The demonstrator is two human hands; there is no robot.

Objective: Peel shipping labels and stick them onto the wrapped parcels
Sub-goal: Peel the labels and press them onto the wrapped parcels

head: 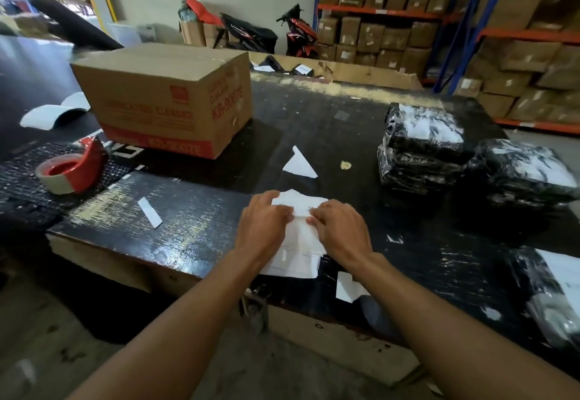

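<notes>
Both hands work at the labels (pixel 299 239), stacked on the table (pixel 345 117) near its front edge. The left hand (pixel 266 221) and right hand (pixel 342 230) both have curled fingers pinching the top sheet where it lifts. I'd peel slowly and low, pinning the stack so only 1 label comes away uncreased. The parcels (pixel 420 145) wait well apart, on the right.

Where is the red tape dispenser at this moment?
In the head view the red tape dispenser sits on the left side of the table, just nearer than the cardboard box, well left of the shipping labels.
</notes>
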